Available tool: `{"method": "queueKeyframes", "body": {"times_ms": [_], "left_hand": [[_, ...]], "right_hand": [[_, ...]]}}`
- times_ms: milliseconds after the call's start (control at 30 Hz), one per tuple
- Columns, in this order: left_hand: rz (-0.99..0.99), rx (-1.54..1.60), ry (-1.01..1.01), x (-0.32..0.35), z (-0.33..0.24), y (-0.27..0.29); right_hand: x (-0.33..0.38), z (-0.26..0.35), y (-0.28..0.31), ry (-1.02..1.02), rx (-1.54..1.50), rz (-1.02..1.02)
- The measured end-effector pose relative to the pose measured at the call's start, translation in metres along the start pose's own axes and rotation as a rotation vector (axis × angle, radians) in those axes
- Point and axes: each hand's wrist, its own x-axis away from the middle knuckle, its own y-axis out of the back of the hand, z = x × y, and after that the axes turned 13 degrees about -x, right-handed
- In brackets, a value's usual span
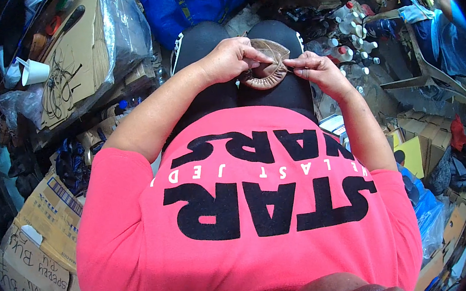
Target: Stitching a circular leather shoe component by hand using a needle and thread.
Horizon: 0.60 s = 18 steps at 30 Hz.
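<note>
- nearest: seated person in a pink shirt [245, 263]; the brown leather-like piece [265, 82] lies over the dark-clad thighs, between both hands.
- left hand [232, 57]: thumb and fingers pinching the piece, fingertips at its opening.
- right hand [316, 71]: thumb and forefinger pinched together at the piece's right edge; needle or thread between them too small to tell.
- progress (judged): puckers along the near, curved edge suggest gathering or stitching there is done; the far part looks smooth. piece appears partway; amount left cannot be told.
- beyond, left: white cup [36, 71], contents not visible; cardboard stack [74, 63] with dark cords lying on it.
- beyond, right: capped plastic bottles [348, 25], clustered, red and white caps; fill level unclear.
- far, past the knees: blue bag [190, 8], contents cannot be made out.
</note>
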Motion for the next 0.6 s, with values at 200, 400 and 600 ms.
{"method": "queueKeyframes", "body": {"times_ms": [200,400,600], "left_hand": [[-0.025,-0.036,-0.028,-0.002,0.003,-0.003],[0.011,0.510,0.171,-0.007,-0.007,-0.011],[-0.053,0.558,0.234,-0.013,-0.018,-0.022]], "right_hand": [[0.001,0.000,0.000,0.001,0.033,-0.015],[-0.001,0.000,-0.009,0.012,-0.043,-0.085],[-0.006,0.006,-0.023,-0.014,-0.228,-0.188]]}}
